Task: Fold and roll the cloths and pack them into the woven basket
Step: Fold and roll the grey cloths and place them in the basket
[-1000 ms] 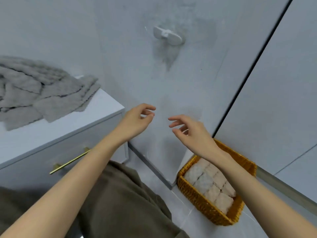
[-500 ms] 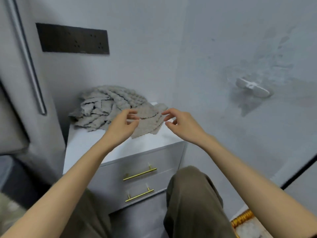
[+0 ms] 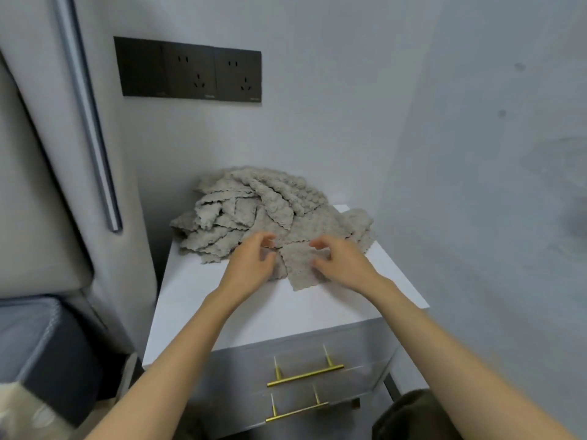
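Head view. The left hand (image 3: pixel 251 268) and right hand (image 3: pixel 344 265) sit side by side at the centre of the frame, each with thumb and fingers apart and loosely curved, clamped on nothing. Both are over the front cloth (image 3: pixel 300 269), which lies flat; motion blur hides whether the fingertips touch it. Behind it, a heap of grey cloths (image 3: pixel 247 211) covers the far part of the white desk (image 3: pixel 254 315). Two brass drawer handles (image 3: pixel 305 374) show below centre. A black socket panel (image 3: pixel 190 69) is on the wall at upper left.
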`<move>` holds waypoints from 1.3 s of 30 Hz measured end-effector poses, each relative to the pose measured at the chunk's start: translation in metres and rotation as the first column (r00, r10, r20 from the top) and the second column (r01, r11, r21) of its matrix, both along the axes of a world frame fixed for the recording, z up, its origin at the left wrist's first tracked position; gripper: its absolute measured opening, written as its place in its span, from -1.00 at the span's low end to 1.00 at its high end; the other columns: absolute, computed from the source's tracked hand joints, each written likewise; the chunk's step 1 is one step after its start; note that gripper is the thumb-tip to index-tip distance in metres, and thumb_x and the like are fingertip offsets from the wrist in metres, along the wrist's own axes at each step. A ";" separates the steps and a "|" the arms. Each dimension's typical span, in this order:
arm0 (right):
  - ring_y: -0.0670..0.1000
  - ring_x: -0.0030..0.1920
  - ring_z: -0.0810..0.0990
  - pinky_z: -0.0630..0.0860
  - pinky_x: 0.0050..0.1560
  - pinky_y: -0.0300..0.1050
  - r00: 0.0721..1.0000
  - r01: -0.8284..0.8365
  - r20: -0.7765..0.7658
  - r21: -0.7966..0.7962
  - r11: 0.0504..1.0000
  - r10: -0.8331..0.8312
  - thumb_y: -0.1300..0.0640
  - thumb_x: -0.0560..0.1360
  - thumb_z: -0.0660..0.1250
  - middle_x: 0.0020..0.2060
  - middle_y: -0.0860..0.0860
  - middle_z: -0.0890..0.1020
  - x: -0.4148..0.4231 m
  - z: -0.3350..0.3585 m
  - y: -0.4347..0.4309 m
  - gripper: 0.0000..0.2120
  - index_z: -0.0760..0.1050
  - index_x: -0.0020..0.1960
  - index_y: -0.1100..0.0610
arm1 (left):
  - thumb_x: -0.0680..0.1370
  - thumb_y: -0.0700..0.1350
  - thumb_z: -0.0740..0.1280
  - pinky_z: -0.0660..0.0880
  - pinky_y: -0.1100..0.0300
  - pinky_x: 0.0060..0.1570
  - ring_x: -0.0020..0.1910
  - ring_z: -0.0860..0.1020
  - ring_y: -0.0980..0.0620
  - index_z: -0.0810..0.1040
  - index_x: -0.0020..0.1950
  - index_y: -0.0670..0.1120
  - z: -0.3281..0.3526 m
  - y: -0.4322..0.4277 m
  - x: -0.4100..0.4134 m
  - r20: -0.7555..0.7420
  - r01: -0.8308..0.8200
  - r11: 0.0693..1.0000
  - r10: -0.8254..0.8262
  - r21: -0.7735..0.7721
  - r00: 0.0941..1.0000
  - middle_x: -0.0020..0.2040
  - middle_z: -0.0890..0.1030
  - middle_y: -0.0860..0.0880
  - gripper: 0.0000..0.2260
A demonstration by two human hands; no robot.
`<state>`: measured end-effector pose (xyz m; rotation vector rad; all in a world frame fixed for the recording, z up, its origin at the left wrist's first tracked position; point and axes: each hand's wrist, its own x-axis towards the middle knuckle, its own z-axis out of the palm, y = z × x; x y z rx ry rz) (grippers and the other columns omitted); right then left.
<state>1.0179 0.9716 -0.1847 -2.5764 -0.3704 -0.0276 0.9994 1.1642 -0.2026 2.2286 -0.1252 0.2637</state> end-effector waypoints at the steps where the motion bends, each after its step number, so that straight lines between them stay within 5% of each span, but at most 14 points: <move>1: 0.00 0.07 0.52 0.42 0.06 -0.16 1.000 -0.010 -0.028 -0.011 1.000 0.010 0.10 0.50 0.32 0.22 -0.02 0.54 0.004 -0.005 0.000 -0.59 0.44 0.33 0.09 | 0.56 -0.23 0.25 0.41 0.21 0.18 0.16 0.49 0.07 0.44 0.32 -0.11 -0.002 0.001 0.005 0.001 0.002 1.000 -0.002 0.019 1.000 0.20 0.54 -0.03 -0.68; 5: 0.04 0.18 0.46 0.43 0.19 -0.03 0.999 -0.045 -0.015 -0.128 0.991 0.043 -0.03 0.41 0.43 0.13 -0.01 0.53 0.016 -0.027 -0.001 -0.57 0.50 0.24 0.04 | 0.55 -0.24 0.25 0.38 0.14 0.26 0.24 0.46 0.02 0.45 0.34 -0.11 -0.013 0.001 0.024 0.024 0.033 0.988 -0.037 0.149 0.999 0.25 0.52 -0.05 -0.66; 9: -0.02 -0.01 0.48 0.39 -0.13 -0.13 0.991 -0.048 0.120 -0.091 0.995 0.058 0.11 0.51 0.33 -0.05 -0.07 0.53 0.021 -0.032 -0.005 -0.96 0.53 -0.07 -0.01 | 0.55 -0.21 0.28 0.26 0.14 0.33 0.33 0.34 -0.04 0.43 0.37 -0.04 -0.018 -0.001 0.034 0.043 0.066 0.950 -0.083 0.306 0.996 0.32 0.47 -0.02 -0.62; 13: -0.01 -0.02 0.45 0.34 -0.14 -0.12 0.974 -0.045 0.217 -0.097 0.994 0.066 0.20 0.55 0.22 -0.10 -0.08 0.50 0.016 -0.024 -0.007 -0.87 0.44 -0.16 0.05 | 0.55 -0.18 0.28 0.23 0.05 0.35 0.37 0.25 -0.03 0.34 0.44 0.01 -0.018 -0.009 0.032 0.027 0.110 0.920 -0.129 0.377 0.991 0.41 0.37 0.04 -0.54; 16: -0.04 -0.08 0.50 0.41 -0.12 -0.16 0.975 -0.026 0.220 0.193 0.981 -0.017 0.22 0.60 0.16 -0.11 -0.02 0.56 0.007 -0.011 -0.015 -0.88 0.41 -0.09 0.10 | 0.54 -0.20 0.26 0.22 -0.03 0.38 0.42 0.20 -0.01 0.24 0.49 0.04 -0.018 -0.015 0.028 0.006 0.144 0.911 -0.158 0.386 0.987 0.46 0.30 0.06 -0.48; 21: -0.35 -0.31 0.45 0.36 -0.30 -0.46 0.906 0.115 0.266 0.595 0.795 -0.330 0.30 0.59 0.08 -0.25 -0.11 0.48 -0.003 0.010 -0.048 -0.81 0.37 -0.05 0.05 | 0.58 -0.16 0.24 0.17 -0.05 0.42 0.48 0.13 -0.01 0.11 0.54 -0.01 -0.016 -0.022 0.026 -0.059 0.162 0.915 -0.150 0.369 0.987 0.51 0.21 0.01 -0.44; 25: -0.02 -0.21 0.48 0.42 -0.19 -0.04 0.885 0.229 0.091 0.769 0.597 -0.457 0.18 0.62 0.07 -0.20 0.02 0.49 -0.001 0.017 -0.068 -0.82 0.36 -0.10 0.01 | 0.55 -0.06 0.31 0.14 -0.06 0.44 0.50 0.09 -0.03 0.06 0.55 0.02 -0.010 -0.034 0.021 -0.101 0.202 0.893 -0.177 0.402 0.979 0.52 0.16 -0.01 -0.36; 29: -0.11 -0.28 0.48 0.38 -0.27 -0.15 0.921 0.205 0.092 0.710 0.673 -0.378 0.17 0.61 0.12 -0.31 -0.17 0.52 -0.006 0.012 -0.074 -0.81 0.38 -0.14 -0.03 | 0.47 -0.10 0.39 0.10 0.11 0.45 0.50 0.05 0.08 0.01 0.55 0.08 -0.001 -0.054 0.011 -0.221 0.436 0.881 -0.396 0.183 0.891 0.53 0.11 0.08 -0.23; 33: -0.28 -0.47 0.45 0.34 -0.45 -0.41 0.976 0.145 0.006 0.730 0.668 -0.218 0.24 0.60 0.14 -0.51 -0.29 0.49 -0.006 0.015 -0.068 -0.81 0.42 -0.13 0.05 | 0.30 0.19 0.50 0.21 0.42 0.17 0.26 0.25 0.51 0.05 0.49 0.24 0.009 -0.073 -0.001 -0.338 0.536 0.823 -0.567 -0.190 0.751 0.28 0.22 0.51 -0.11; 36: -0.25 -0.47 0.48 0.35 -0.47 -0.43 0.996 0.084 -0.053 0.780 0.620 -0.068 0.29 0.61 0.14 -0.48 -0.22 0.54 -0.007 0.025 -0.061 -0.83 0.46 -0.09 0.14 | 0.19 0.26 0.55 0.25 0.46 0.09 0.05 0.25 0.67 0.10 0.46 0.22 0.008 -0.080 -0.004 -0.309 0.458 0.828 -0.550 -0.324 0.776 0.17 0.28 0.52 -0.04; 39: -0.14 -0.52 0.39 0.27 -0.51 -0.34 0.993 0.083 -0.114 0.823 0.562 0.019 0.29 0.61 0.16 -0.46 -0.03 0.48 -0.001 0.030 -0.051 -0.88 0.46 0.03 0.26 | 0.16 0.27 0.57 0.26 0.49 0.09 0.11 0.30 0.60 0.06 0.47 0.19 0.004 -0.084 -0.009 -0.254 0.385 0.877 -0.458 -0.287 0.852 0.23 0.31 0.44 0.02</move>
